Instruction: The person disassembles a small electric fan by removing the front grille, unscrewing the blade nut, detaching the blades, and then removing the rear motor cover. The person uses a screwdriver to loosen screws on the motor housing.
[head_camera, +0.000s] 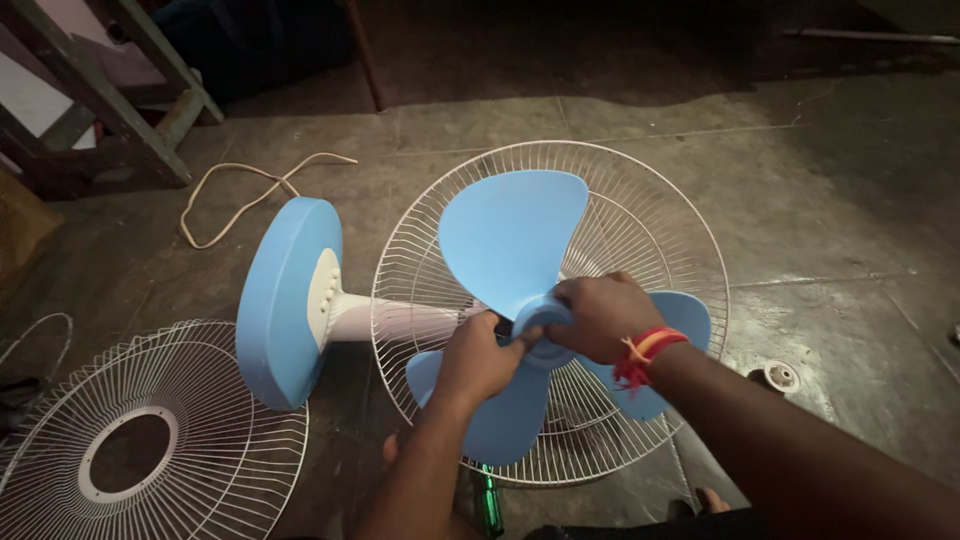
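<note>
A table fan lies on its side on the concrete floor. Its light blue three-bladed propeller (512, 240) sits inside the white wire rear grille (650, 215). My left hand (478, 358) and my right hand (602, 318) both grip the blue hub (540, 320) at the blade's centre, fingers wrapped around it. A red and orange thread band is on my right wrist. The fan's round blue base (285, 300) stands on edge to the left, joined by a white neck (395, 320).
The detached front wire grille (150, 440) lies flat at lower left. A white power cord (240, 195) loops toward a wooden frame (110, 100) at upper left. A green-handled screwdriver (490, 505) lies near my feet. A small round cap (780, 376) rests at right.
</note>
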